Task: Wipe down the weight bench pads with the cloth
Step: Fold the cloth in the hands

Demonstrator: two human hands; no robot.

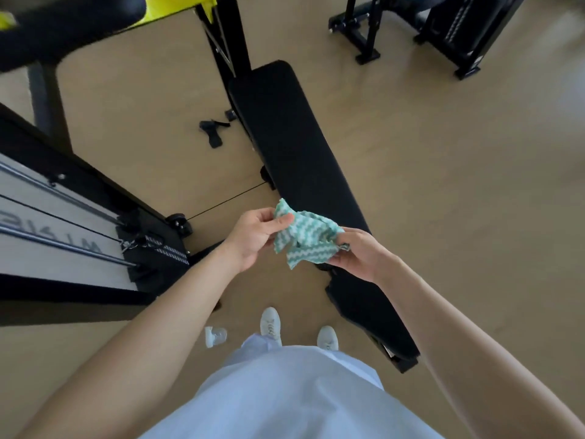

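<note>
Both hands, left hand (256,232) and right hand (357,251), pinch the crumpled cloth (304,237) above the bench pad (294,141), whose long axis runs from 5 toward 11 o'clock, nearer the right grip.

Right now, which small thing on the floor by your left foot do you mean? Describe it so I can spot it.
Start at the long black bench pad, then drop to the white shoes beside its near end. Just left of the left shoe sits a small clear cup on the tan floor; unlike the black straps farther off, it is see-through.
</note>
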